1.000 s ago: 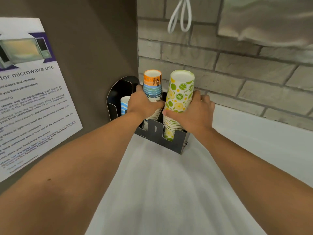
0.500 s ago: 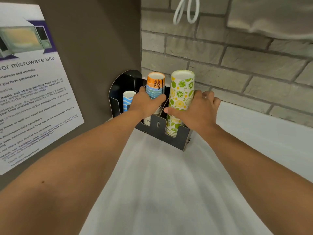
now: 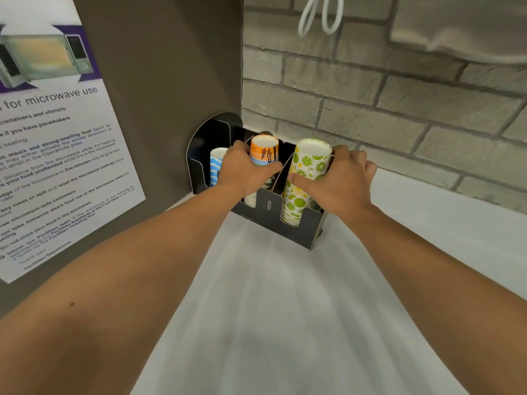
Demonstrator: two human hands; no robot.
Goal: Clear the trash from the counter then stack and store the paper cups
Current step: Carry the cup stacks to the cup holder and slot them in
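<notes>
1. At the counter's back corner, a black cup holder (image 3: 268, 220) stands on the white counter (image 3: 285, 323) against the brick wall (image 3: 370, 109), with two hands at work inside it.

2. The left hand (image 3: 242, 175) curls its fingers around the orange-patterned cup stack (image 3: 263, 151), which stands upright in the middle slot.

3. The right hand (image 3: 339, 181) wraps the lime-print cup stack (image 3: 309, 166) in the right-hand slot, thumb across its near face and fingers curled behind.

4. Both stacks stand with their long axes close to vertical, the lime-print one leaning slightly toward the camera, and each rises well above the holder's front wall; each hand grips its stack from the side, around mid-height.

5. Whether the stacks' feet touch the holder floor is hidden by the front wall and the hands.

6. A shorter blue wave-print cup stack (image 3: 216, 166) sits untouched in the left slot, just beside the left hand.

7. Storage looks nearly finished; what remains is likely a straight downward press, then letting go.

8. A microwave-use notice (image 3: 57, 152) hangs on the side panel at left.
</notes>
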